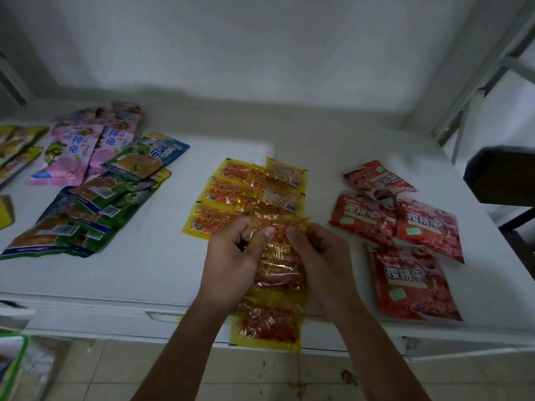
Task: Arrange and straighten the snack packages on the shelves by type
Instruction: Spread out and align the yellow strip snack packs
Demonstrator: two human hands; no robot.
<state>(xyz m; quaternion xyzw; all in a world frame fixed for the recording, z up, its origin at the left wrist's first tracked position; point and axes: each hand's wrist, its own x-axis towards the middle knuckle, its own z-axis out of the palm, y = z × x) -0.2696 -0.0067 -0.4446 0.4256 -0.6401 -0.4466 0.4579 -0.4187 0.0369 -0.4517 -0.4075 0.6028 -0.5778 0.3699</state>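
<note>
On the white shelf [162,273], snack packs lie in groups. Both hands hold a stack of yellow packs [269,319] with red-orange filling that hangs down past the shelf's front edge. My left hand [234,261] grips its upper left part, and my right hand [315,261] pinches its upper right part. Just behind my hands, three more yellow packs [249,192] lie flat in a column. Several red packs [405,235] lie to the right. Green-and-blue packs [86,209] and pink packs [78,149] lie to the left.
Yellow-green packs [17,146] show at the far left edge. A grey shelf upright [477,79] slants at the upper right, with a dark object [503,175] beside it. Below the shelf is a tiled floor [260,377], and more packages [17,369] sit at the lower left.
</note>
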